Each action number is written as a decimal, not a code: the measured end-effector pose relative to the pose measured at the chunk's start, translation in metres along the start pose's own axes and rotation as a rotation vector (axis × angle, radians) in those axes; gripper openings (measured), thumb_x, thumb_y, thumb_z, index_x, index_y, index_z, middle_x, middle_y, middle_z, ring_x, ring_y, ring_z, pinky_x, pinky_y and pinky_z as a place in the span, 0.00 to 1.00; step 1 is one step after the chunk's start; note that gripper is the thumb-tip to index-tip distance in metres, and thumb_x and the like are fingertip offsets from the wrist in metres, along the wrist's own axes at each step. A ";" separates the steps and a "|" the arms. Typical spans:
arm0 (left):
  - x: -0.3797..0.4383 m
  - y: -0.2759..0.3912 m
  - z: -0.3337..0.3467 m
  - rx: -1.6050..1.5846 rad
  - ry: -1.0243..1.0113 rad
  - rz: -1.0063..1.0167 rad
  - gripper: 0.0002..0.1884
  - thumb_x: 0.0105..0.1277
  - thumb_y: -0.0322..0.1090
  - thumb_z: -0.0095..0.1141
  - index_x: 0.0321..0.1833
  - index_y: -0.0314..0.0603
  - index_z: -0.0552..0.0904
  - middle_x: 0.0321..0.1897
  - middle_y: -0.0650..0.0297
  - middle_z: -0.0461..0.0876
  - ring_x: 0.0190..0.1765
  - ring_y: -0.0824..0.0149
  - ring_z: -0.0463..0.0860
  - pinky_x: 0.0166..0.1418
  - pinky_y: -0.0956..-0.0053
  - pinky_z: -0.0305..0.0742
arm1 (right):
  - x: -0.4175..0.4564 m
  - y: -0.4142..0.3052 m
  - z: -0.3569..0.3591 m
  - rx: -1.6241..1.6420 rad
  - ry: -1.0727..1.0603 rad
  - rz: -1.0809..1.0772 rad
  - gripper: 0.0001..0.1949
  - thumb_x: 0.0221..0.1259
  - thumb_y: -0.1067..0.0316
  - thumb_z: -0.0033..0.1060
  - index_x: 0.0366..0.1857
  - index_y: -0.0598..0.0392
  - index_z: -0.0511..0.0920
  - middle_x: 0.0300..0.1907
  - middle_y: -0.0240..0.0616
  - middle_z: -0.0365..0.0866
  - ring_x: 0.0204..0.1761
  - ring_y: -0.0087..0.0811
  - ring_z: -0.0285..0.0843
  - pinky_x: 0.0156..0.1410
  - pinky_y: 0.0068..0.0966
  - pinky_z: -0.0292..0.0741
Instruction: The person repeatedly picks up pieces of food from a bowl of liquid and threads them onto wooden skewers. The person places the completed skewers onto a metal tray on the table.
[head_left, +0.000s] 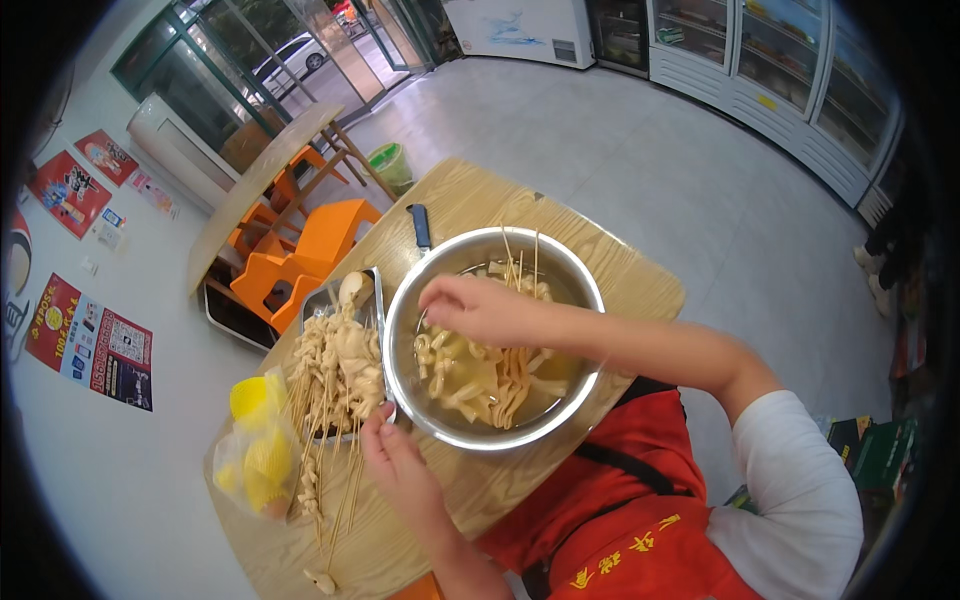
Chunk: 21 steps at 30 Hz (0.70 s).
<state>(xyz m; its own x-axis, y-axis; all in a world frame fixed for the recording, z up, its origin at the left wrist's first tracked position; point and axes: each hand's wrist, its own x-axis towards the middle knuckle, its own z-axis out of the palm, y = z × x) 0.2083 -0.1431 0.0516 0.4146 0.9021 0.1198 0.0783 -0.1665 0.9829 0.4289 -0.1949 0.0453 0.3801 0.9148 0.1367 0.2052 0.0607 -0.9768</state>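
My right hand (457, 304), fingers loosely curved and nothing visible in them, is over the left part of a large steel bowl (590, 300). Liquid in the bowl holds pale knotted pieces and folded tofu-skin-like strips (512, 386), with several thin sticks standing up at its back. My left hand (391, 442) is at the near corner of a metal tray (379, 289), beside the bowl; whether its fingertips grip anything is unclear. Heaped on the tray are pale knotted pieces on wooden skewers (330, 360), their sticks pointing towards the near side. My right forearm hides part of the bowl.
A blue-handled knife (420, 226) lies behind the bowl on the wooden table (480, 184). A clear bag of yellow net-wrapped items (259, 457) sits left of the tray. Loose skewers extend below it. Orange chairs (322, 240) stand past the left edge. Another person's feet (877, 281) are at far right.
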 end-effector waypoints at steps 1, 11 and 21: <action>-0.002 -0.001 -0.007 -0.007 0.016 0.000 0.15 0.77 0.35 0.43 0.57 0.32 0.78 0.19 0.77 0.62 0.21 0.84 0.57 0.25 0.83 0.49 | 0.002 0.002 0.003 -0.227 -0.105 -0.035 0.18 0.69 0.62 0.56 0.58 0.58 0.76 0.51 0.41 0.82 0.51 0.34 0.81 0.55 0.30 0.77; -0.017 -0.023 -0.036 0.030 0.006 0.063 0.15 0.77 0.34 0.42 0.54 0.31 0.78 0.17 0.76 0.61 0.19 0.84 0.57 0.22 0.84 0.49 | 0.024 0.032 0.033 -1.005 -0.506 -0.367 0.12 0.54 0.67 0.64 0.44 0.55 0.83 0.40 0.46 0.84 0.44 0.46 0.83 0.49 0.39 0.80; -0.046 -0.022 -0.034 0.275 -0.189 0.098 0.14 0.73 0.30 0.47 0.54 0.26 0.80 0.22 0.60 0.73 0.26 0.71 0.71 0.31 0.72 0.66 | 0.012 0.006 0.008 0.759 -0.188 0.379 0.15 0.78 0.57 0.47 0.55 0.57 0.73 0.51 0.38 0.83 0.44 0.21 0.82 0.46 0.17 0.80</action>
<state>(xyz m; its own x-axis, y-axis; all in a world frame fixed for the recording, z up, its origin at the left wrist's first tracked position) 0.1570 -0.1679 0.0288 0.5910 0.7910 0.1584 0.2604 -0.3729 0.8906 0.4281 -0.1804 0.0397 0.1325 0.9740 -0.1838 -0.5876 -0.0721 -0.8060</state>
